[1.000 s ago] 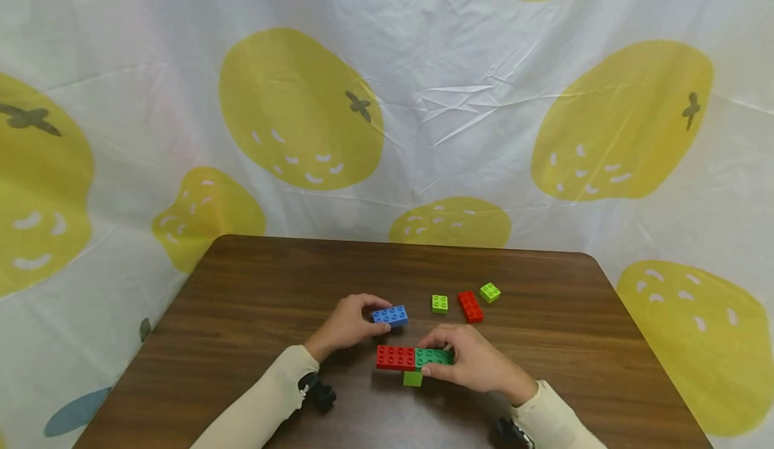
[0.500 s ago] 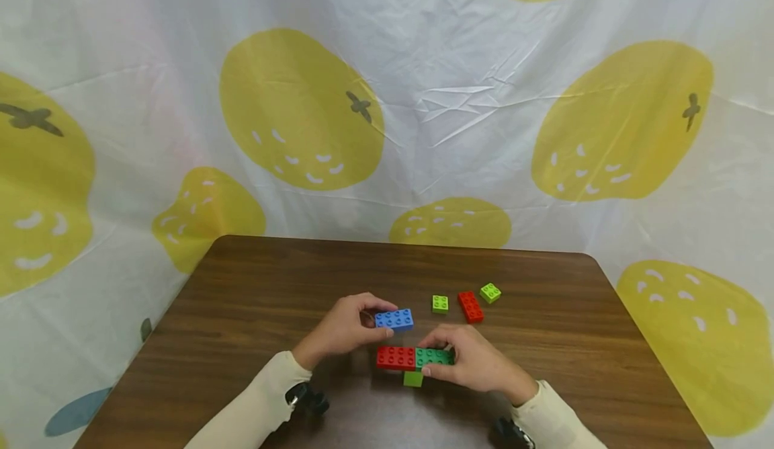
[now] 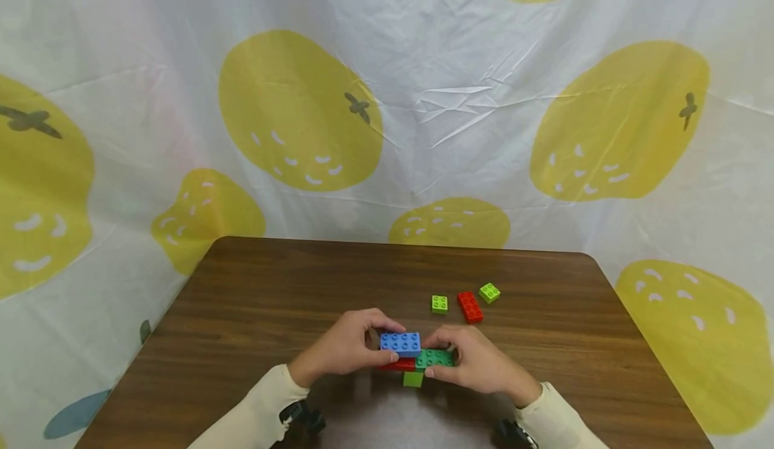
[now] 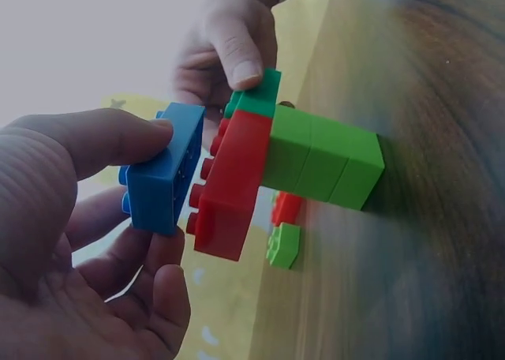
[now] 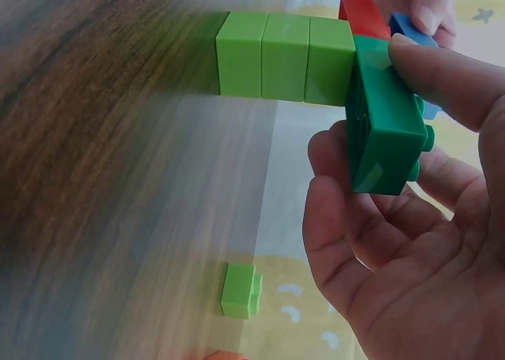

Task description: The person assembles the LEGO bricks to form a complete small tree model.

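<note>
Between thumb and fingers my left hand (image 3: 345,347) pinches a blue toy building brick (image 3: 400,343). In the left wrist view a narrow gap shows between the blue brick (image 4: 170,166) and the studs of a red brick (image 4: 233,186). That red brick sits side by side with a green brick (image 3: 434,358), both on top of a column of three light green bricks (image 5: 284,58) that stands on the table. My right hand (image 3: 474,361) grips the green brick, thumb on the near side and fingers on the far side. Most of the red brick is hidden under the blue one in the head view.
Beyond the hands, a loose red brick (image 3: 469,307) lies between two small light green bricks, one to its left (image 3: 439,304) and one to its right (image 3: 490,292). The brown wooden table (image 3: 272,267) ends at a white curtain (image 3: 459,126) with yellow fruit prints.
My left hand has carried the blue brick toward me and slightly right, from behind the stack to over the red brick. My right hand has stayed on the green brick.
</note>
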{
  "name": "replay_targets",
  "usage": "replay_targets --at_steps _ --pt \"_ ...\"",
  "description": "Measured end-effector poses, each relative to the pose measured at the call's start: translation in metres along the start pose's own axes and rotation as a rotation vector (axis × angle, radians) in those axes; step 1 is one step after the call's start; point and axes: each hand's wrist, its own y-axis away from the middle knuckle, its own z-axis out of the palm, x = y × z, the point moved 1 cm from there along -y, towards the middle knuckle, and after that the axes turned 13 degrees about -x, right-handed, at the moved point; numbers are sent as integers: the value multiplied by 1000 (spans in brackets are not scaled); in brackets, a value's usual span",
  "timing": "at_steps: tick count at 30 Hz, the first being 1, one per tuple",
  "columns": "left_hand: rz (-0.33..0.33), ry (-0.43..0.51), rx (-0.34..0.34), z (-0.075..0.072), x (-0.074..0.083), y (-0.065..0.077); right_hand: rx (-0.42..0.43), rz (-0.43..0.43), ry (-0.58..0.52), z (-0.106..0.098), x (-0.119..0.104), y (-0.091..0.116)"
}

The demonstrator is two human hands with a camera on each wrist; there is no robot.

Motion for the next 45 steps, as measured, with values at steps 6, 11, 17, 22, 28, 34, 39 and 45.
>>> replay_targets --at_steps 6,11,17,22,28,34,39,45 --pt "-1 -8 -28 6 0 0 21 -20 25 1 1 -1" --pt "-2 -28 -36 10 1 -2 24 -35 33 2 3 -1" --pt "-7 -53 -19 14 1 -3 13 -14 12 3 3 -1" --pt "-6 -58 -12 17 0 -1 3 3 -1 4 2 -2" --pt "6 -86 0 17 1 -2 3 -2 -15 3 2 -2" --pt "22 -139 4 16 3 -3 10 -6 -19 3 2 -1" --pt "40 -225 22 16 3 -3 16 -7 0 4 1 -1" --pt "70 -313 27 15 6 -4 25 -17 24 2 1 -1"
